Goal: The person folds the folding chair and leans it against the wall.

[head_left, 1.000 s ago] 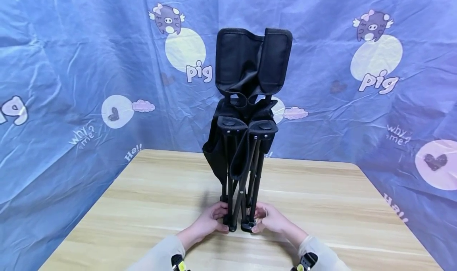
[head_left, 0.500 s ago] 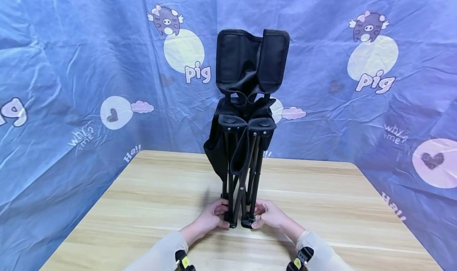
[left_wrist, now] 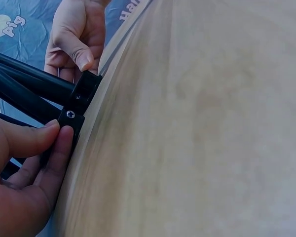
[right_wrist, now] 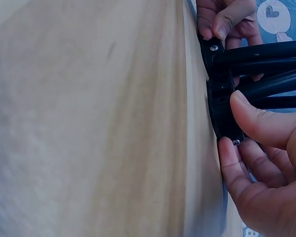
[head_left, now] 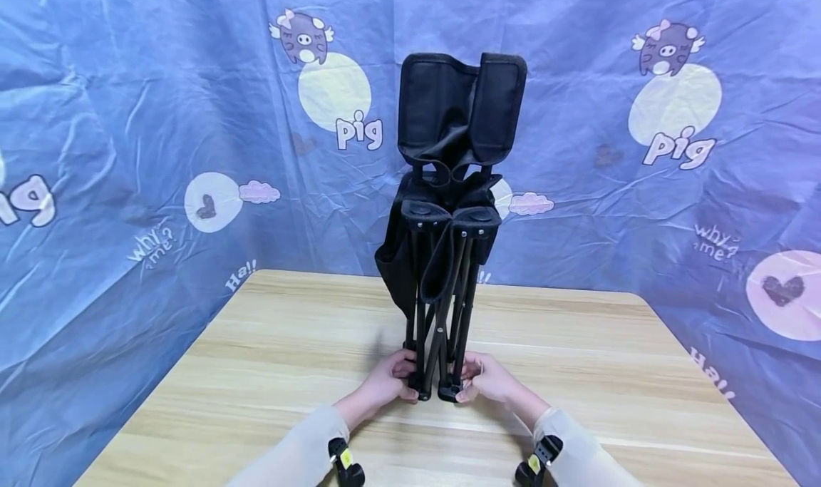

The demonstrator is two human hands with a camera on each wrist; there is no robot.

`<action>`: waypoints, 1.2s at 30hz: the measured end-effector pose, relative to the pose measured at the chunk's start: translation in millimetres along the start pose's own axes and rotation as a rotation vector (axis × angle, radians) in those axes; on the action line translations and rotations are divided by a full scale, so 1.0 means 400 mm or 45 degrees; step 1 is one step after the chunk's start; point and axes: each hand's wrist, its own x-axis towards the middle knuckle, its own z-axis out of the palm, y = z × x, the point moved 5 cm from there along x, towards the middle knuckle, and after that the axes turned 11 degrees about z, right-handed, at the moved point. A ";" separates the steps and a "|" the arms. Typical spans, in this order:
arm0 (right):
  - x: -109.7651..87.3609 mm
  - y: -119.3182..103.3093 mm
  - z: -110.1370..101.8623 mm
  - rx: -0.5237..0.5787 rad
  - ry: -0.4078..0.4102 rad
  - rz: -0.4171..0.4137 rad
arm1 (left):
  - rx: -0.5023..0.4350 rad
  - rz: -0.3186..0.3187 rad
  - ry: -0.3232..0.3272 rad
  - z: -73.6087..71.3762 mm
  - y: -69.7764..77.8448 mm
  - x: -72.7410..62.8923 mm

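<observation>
A folded black folding chair (head_left: 436, 109) stands upright on the wooden table (head_left: 288, 359), its cloth back on top and its thin legs bunched together below. My left hand (head_left: 385, 378) grips the left foot of the chair; in the left wrist view, thumb and fingers pinch a black plastic foot (left_wrist: 74, 114) with a screw in it. On the other side, my right hand (head_left: 492, 380) holds the right foot, its thumb lying on the black foot piece (right_wrist: 222, 111) in the right wrist view and its fingers curled below. Some fingertips are hidden behind the legs.
A blue cloth backdrop (head_left: 160, 80) with pig prints hangs behind and along both sides of the table. Black straps with small devices (head_left: 346, 462) sit on both wrists, over light sleeves (head_left: 298, 448).
Both hands and the chair have shifted a little away from me towards the back of the table, and slightly to the right. The grip at the feet looks the same.
</observation>
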 end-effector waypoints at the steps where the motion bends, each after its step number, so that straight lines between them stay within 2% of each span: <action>1: 0.002 0.000 -0.001 0.009 0.004 0.002 | 0.000 -0.001 0.002 0.000 0.000 0.003; 10: 0.017 0.005 -0.014 0.040 0.031 0.020 | 0.030 0.019 0.023 0.002 -0.002 0.025; 18: 0.025 0.007 -0.023 0.024 0.068 0.009 | -0.017 0.035 0.037 0.007 -0.001 0.041; 25: 0.033 0.011 -0.031 0.033 0.083 -0.002 | -0.029 0.015 0.036 0.010 -0.005 0.054; 36: 0.050 0.021 -0.043 0.090 0.130 0.041 | -0.040 0.036 0.045 0.012 -0.007 0.074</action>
